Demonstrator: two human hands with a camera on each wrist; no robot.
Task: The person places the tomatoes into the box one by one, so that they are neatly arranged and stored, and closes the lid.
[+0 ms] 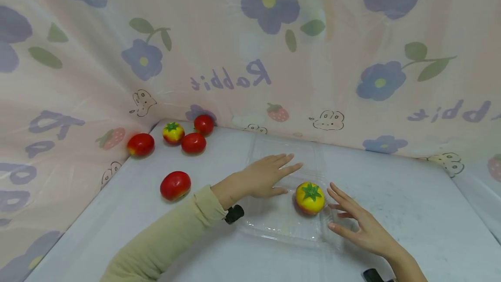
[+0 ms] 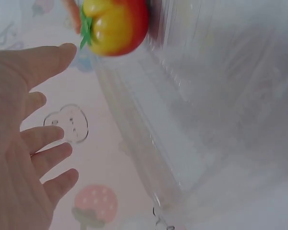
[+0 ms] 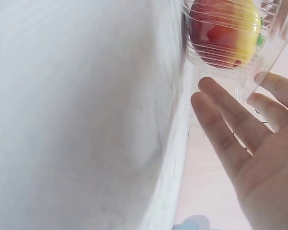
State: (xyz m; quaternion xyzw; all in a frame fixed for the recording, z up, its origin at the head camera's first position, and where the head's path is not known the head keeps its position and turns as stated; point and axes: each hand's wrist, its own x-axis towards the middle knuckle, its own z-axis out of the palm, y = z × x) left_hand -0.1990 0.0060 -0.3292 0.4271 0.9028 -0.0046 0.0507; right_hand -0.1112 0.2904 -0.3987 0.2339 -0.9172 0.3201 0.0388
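A yellow-and-red tomato (image 1: 310, 198) with a green star-shaped leaf top sits in the right part of a clear plastic container (image 1: 274, 229), whose lid (image 1: 289, 149) lies folded back behind it. Over the container hovers my left hand (image 1: 266, 176), fingers spread and holding nothing, left of the tomato. My right hand (image 1: 358, 225) is just outside the container's right wall, its fingers loosely extended. In the right wrist view, the tomato (image 3: 225, 33) shows through the ribbed clear wall, with fingertips close to the container's edge; whether they touch it I cannot tell.
One red tomato (image 1: 175, 186) lies left of the container. Farther back left are a reddish tomato (image 1: 141, 145), a yellow tomato (image 1: 173, 133) and two red ones (image 1: 193, 143). A patterned curtain (image 1: 227, 47) closes off the white table's (image 1: 391, 195) back and sides.
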